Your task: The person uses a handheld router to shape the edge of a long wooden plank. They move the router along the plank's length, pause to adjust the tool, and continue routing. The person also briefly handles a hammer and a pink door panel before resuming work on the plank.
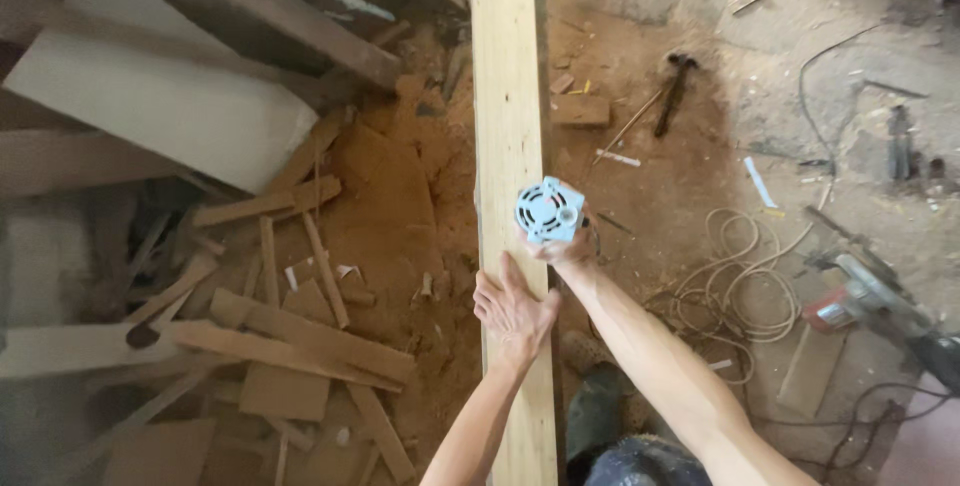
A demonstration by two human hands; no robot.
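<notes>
The pale plank (508,146) runs from twelve o'clock straight down to six through the middle of your view, and the small power tool with the light-blue vented cap (548,210) sits at its right edge near the centre, motor end turned up toward you. Your right hand (572,244) is wrapped shut around the tool's body from below, which looks like the grip that keeps it steady against that edge; the forearm comes in long and nearly straight from five o'clock. Your left hand (512,308) lies just at seven o'clock of the tool, palm down on the board with fingers spread and pointing to twelve, seemingly pressing the wood so it cannot shift; its wrist bends back from a forearm rising from six. Out at nine o'clock lie offcuts and sawdust (300,326) with a white slab (160,106) beyond them. At two o'clock a hammer (677,91) rests on the dirt floor, a coiled cord (735,276) at three, and a circular saw (870,296) further right.
</notes>
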